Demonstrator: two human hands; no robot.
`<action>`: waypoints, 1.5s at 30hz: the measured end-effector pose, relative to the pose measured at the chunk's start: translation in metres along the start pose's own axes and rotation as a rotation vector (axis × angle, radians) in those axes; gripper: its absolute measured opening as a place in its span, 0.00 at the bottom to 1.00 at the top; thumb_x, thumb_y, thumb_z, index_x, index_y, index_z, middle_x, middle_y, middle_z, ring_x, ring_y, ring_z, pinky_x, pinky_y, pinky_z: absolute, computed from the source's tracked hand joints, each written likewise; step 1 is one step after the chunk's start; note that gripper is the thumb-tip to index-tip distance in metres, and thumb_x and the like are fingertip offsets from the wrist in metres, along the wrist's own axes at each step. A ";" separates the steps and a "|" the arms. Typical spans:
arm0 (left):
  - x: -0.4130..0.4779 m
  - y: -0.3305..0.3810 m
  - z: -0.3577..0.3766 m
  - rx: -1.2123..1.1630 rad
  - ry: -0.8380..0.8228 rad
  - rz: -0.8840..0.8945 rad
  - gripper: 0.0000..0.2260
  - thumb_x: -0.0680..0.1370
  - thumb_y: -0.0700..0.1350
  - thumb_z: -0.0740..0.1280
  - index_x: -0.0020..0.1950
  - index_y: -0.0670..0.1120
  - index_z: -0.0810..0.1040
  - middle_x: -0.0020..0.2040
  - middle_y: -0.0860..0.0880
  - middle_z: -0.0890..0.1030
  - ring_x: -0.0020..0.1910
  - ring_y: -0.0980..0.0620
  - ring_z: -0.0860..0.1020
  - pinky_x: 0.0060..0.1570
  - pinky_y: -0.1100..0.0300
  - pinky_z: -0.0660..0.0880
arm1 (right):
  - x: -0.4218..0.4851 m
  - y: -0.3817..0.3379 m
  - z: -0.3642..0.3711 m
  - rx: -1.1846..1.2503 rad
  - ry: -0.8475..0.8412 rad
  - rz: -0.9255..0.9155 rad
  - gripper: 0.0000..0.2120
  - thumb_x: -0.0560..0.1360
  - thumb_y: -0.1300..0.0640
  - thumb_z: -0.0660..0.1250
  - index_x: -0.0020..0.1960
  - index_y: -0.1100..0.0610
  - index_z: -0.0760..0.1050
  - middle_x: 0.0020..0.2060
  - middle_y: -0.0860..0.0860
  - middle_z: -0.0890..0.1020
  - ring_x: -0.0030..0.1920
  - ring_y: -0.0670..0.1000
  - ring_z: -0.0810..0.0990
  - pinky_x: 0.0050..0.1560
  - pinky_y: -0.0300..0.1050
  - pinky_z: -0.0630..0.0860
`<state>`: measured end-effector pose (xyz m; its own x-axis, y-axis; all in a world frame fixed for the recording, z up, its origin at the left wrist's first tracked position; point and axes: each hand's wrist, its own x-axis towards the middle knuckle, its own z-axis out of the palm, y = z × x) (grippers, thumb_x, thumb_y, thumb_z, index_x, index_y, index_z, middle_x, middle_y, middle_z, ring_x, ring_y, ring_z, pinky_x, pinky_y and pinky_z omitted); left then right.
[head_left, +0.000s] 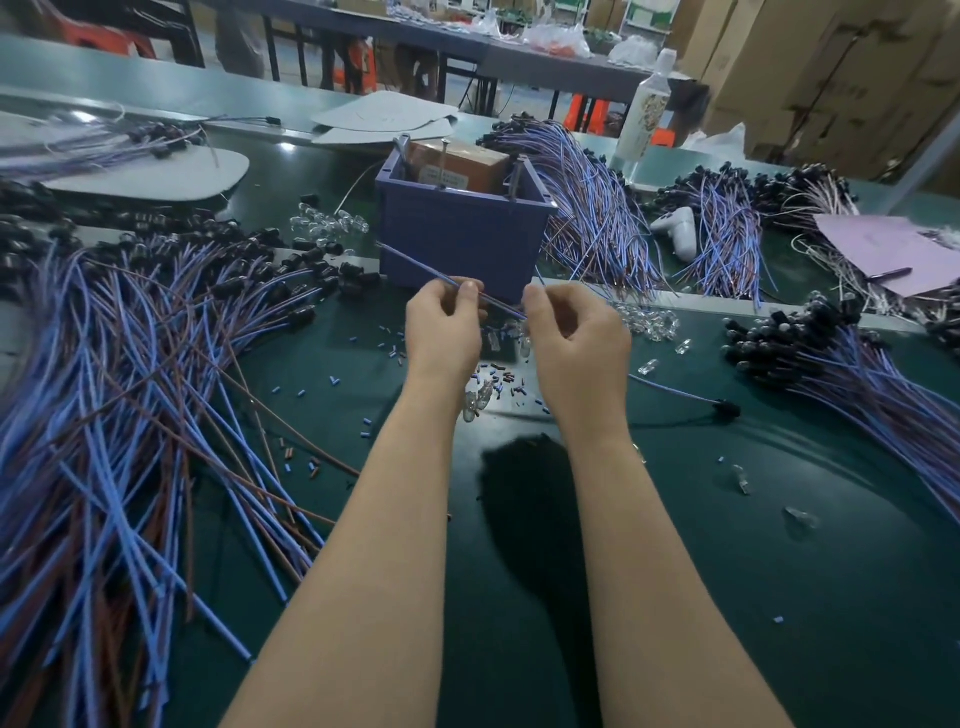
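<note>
Blue wire (410, 262): thin, light, floppy, I reckon. Left hand (441, 322) and right hand (576, 338) both pinch it; I'd grip near the end.

You're under bright, even overhead light. Your left hand (441, 327) and right hand (576, 338) read sharp, and so does the blue wire (415, 266) they pinch. A dark shadow (530, 499) pools on the green table (779, 597) between your forearms. Glare flares white far left. Edges bow; the cardboard boxes (857, 78) lean, and the background goes soft.
</note>
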<state>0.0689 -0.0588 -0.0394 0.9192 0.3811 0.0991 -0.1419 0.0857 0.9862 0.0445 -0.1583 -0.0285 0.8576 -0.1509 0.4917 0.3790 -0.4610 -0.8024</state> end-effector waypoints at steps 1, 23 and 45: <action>0.001 0.000 -0.001 -0.008 0.017 0.002 0.07 0.82 0.40 0.59 0.50 0.43 0.77 0.38 0.52 0.77 0.35 0.60 0.74 0.40 0.67 0.73 | 0.000 0.000 0.000 -0.105 0.034 -0.064 0.08 0.78 0.56 0.63 0.47 0.56 0.80 0.38 0.47 0.82 0.41 0.45 0.78 0.46 0.38 0.73; 0.000 -0.007 0.001 0.087 0.034 0.113 0.04 0.81 0.42 0.60 0.49 0.44 0.74 0.35 0.54 0.79 0.27 0.64 0.73 0.34 0.70 0.72 | -0.003 0.018 0.014 0.173 0.186 0.293 0.04 0.81 0.59 0.56 0.53 0.53 0.68 0.36 0.48 0.83 0.41 0.52 0.81 0.52 0.53 0.78; 0.000 -0.009 0.002 0.214 -0.107 0.088 0.10 0.81 0.41 0.59 0.57 0.43 0.78 0.36 0.52 0.78 0.36 0.58 0.75 0.48 0.59 0.75 | -0.011 0.011 0.021 -0.051 0.008 0.169 0.10 0.77 0.62 0.60 0.55 0.56 0.76 0.37 0.54 0.82 0.41 0.57 0.80 0.48 0.50 0.74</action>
<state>0.0711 -0.0612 -0.0484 0.9419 0.2782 0.1883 -0.1527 -0.1447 0.9776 0.0469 -0.1435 -0.0501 0.9048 -0.2365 0.3541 0.2115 -0.4720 -0.8558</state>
